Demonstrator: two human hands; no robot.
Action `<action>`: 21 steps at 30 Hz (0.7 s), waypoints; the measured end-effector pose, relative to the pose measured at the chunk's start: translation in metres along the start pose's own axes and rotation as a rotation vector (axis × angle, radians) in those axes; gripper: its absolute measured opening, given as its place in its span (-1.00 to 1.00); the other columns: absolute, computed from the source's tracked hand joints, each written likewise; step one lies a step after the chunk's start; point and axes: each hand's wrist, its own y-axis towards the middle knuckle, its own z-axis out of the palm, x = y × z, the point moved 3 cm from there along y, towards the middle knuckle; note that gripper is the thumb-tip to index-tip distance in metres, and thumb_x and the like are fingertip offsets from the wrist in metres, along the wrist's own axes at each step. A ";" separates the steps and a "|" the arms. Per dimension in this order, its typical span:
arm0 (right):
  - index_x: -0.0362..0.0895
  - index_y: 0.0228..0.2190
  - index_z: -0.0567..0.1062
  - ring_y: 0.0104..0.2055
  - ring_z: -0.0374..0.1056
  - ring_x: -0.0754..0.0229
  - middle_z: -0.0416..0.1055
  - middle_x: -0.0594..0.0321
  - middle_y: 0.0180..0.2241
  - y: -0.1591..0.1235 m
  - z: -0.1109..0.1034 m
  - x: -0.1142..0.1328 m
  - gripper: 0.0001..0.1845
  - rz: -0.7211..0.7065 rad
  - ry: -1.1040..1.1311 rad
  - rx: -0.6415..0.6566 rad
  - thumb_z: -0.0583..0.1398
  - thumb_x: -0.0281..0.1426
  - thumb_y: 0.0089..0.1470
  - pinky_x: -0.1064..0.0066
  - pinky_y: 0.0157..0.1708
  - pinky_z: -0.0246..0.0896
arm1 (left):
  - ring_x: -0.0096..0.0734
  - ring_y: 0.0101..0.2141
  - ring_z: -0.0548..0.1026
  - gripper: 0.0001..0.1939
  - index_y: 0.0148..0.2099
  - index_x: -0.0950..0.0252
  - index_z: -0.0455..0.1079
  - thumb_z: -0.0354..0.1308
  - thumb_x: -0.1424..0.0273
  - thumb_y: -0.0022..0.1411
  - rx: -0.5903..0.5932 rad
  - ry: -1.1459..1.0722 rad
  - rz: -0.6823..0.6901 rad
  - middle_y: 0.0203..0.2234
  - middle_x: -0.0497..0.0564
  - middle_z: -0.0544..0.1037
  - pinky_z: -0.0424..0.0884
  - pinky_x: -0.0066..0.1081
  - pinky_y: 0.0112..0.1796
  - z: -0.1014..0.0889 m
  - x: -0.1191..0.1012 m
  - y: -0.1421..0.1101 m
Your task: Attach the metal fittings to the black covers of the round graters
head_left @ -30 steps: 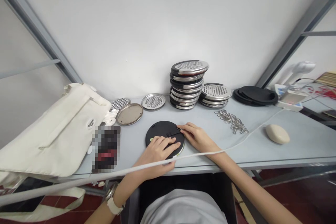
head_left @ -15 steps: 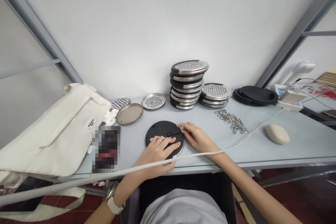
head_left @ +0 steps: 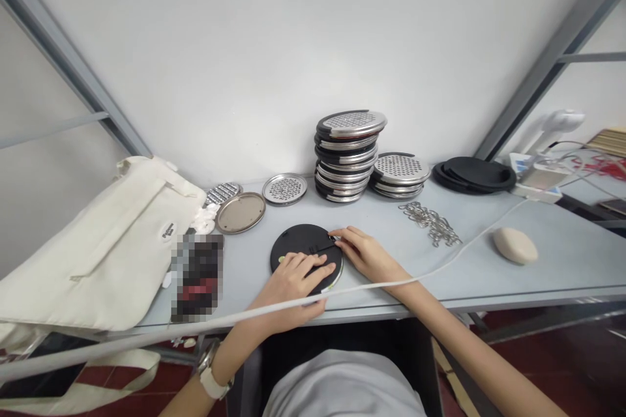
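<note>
A round grater (head_left: 298, 240) lies black side up near the front of the table, with a thin silver and green edge showing at its right. My left hand (head_left: 296, 283) holds its near side: the fingers are spread over the top and the thumb is by the near edge. At the far right rim, my right hand (head_left: 364, 254) pinches a small metal clip (head_left: 332, 238), partly hidden by the fingertips. Loose metal clips (head_left: 430, 223) lie in a pile to the right of that hand.
Behind stand a tall stack of round graters (head_left: 347, 166) and a lower stack (head_left: 401, 176). Black discs (head_left: 474, 174), a beige oval object (head_left: 515, 245) and a white cable (head_left: 440, 270) are rightward. Loose metal plates (head_left: 240, 212) and a cream bag (head_left: 112, 241) are leftward.
The view has shifted very slightly. Both hands keep nearly the same place on the round grater.
</note>
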 end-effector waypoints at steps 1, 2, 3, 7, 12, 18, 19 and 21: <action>-0.13 -0.11 0.41 -0.18 0.39 0.15 0.41 0.09 -0.23 0.000 0.000 0.000 -0.72 0.003 -0.002 -0.002 0.00 -0.49 0.21 0.31 -0.14 0.30 | -0.22 0.00 0.33 -0.51 0.17 0.16 0.24 0.09 0.37 0.18 0.002 0.000 0.000 0.06 0.03 0.37 0.19 -0.16 0.03 0.000 0.000 0.000; -0.13 -0.11 0.42 -0.19 0.39 0.15 0.41 0.09 -0.24 0.000 0.000 0.001 -0.72 0.005 -0.004 -0.004 0.00 -0.49 0.21 0.32 -0.15 0.30 | -0.21 0.00 0.32 -0.51 0.18 0.16 0.23 0.09 0.37 0.17 0.006 -0.001 0.000 0.06 0.03 0.36 0.20 -0.16 0.03 0.000 0.000 0.000; -0.13 -0.11 0.42 -0.19 0.39 0.15 0.41 0.09 -0.24 0.000 0.000 0.001 -0.72 0.005 -0.004 -0.005 0.00 -0.49 0.21 0.32 -0.15 0.31 | -0.21 0.00 0.32 -0.51 0.18 0.16 0.23 0.09 0.37 0.18 0.009 -0.003 -0.001 0.07 0.02 0.36 0.20 -0.16 0.03 0.001 0.000 0.000; -0.13 -0.12 0.42 -0.20 0.39 0.16 0.42 0.10 -0.24 0.001 0.000 -0.001 -0.73 0.005 0.005 -0.010 0.01 -0.49 0.21 0.32 -0.15 0.31 | -0.20 -0.01 0.32 -0.51 0.18 0.17 0.24 0.08 0.37 0.18 0.010 -0.010 -0.002 0.07 0.04 0.36 0.19 -0.16 0.03 0.001 0.000 0.001; -0.12 -0.12 0.43 -0.20 0.39 0.15 0.42 0.10 -0.24 0.001 -0.001 -0.002 -0.73 0.006 0.004 0.005 0.01 -0.49 0.21 0.30 -0.16 0.31 | -0.20 -0.02 0.34 -0.51 0.17 0.17 0.25 0.08 0.37 0.18 0.001 -0.003 0.003 0.05 0.05 0.38 0.20 -0.15 0.02 -0.001 -0.001 0.001; -0.11 -0.12 0.43 -0.23 0.38 0.16 0.38 0.11 -0.26 0.000 -0.001 -0.002 -0.73 -0.012 -0.003 0.002 0.00 -0.48 0.21 0.30 -0.17 0.32 | -0.21 -0.03 0.35 -0.51 0.16 0.16 0.26 0.10 0.37 0.17 -0.009 0.009 0.004 0.04 0.06 0.39 0.22 -0.16 0.02 -0.001 -0.002 0.001; -0.12 -0.13 0.43 -0.23 0.37 0.16 0.37 0.12 -0.27 0.000 0.000 -0.002 -0.73 -0.016 -0.004 -0.001 0.00 -0.48 0.21 0.31 -0.17 0.32 | -0.20 -0.03 0.35 -0.52 0.16 0.16 0.26 0.10 0.37 0.17 -0.008 0.011 0.005 0.04 0.06 0.39 0.22 -0.15 0.02 -0.001 -0.002 0.001; -0.12 -0.13 0.43 -0.24 0.37 0.17 0.36 0.11 -0.26 0.000 0.000 -0.003 -0.74 -0.020 -0.005 -0.005 0.01 -0.48 0.21 0.32 -0.17 0.31 | -0.21 -0.03 0.35 -0.52 0.17 0.16 0.25 0.09 0.37 0.17 -0.006 0.012 0.005 0.04 0.05 0.39 0.22 -0.15 0.02 -0.001 -0.002 0.001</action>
